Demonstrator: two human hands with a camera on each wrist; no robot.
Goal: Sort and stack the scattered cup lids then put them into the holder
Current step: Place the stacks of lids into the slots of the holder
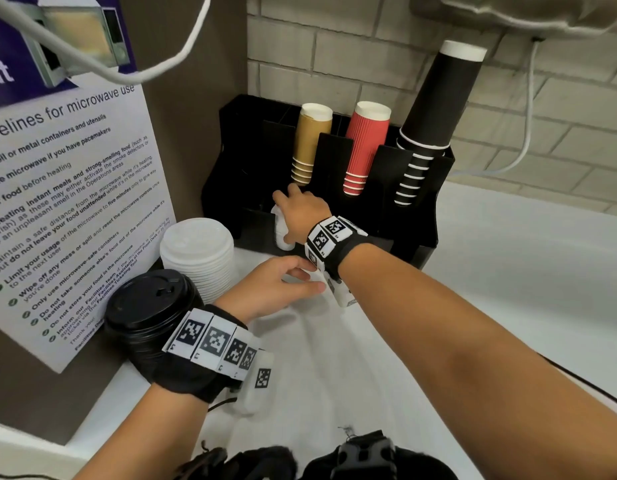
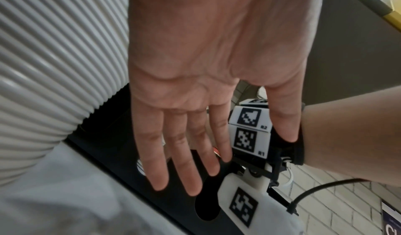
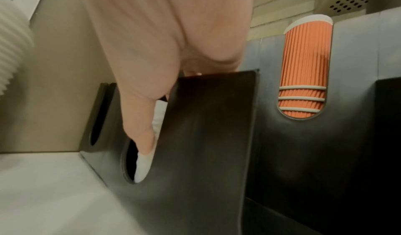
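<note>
My right hand (image 1: 289, 206) reaches into a front compartment of the black holder (image 1: 412, 223) and holds a small stack of white lids (image 1: 282, 233) on edge inside it. In the right wrist view the thumb (image 3: 141, 127) lies along the white lids (image 3: 144, 167) in the slot of the holder (image 3: 206, 135); the other fingers are hidden behind its wall. My left hand (image 1: 309, 277) hovers open beside the right wrist, its fingers (image 2: 171, 152) straight and empty. A taller stack of white lids (image 1: 196, 254) and a stack of black lids (image 1: 151, 306) stand at the left.
Tan cups (image 1: 309, 143), red cups (image 1: 364, 147) and black cups (image 1: 435, 109) stand upside down in the holder's rear slots. A microwave notice (image 1: 68, 209) covers the panel on the left. A brick wall is behind, and the white counter (image 1: 508, 278) runs to the right.
</note>
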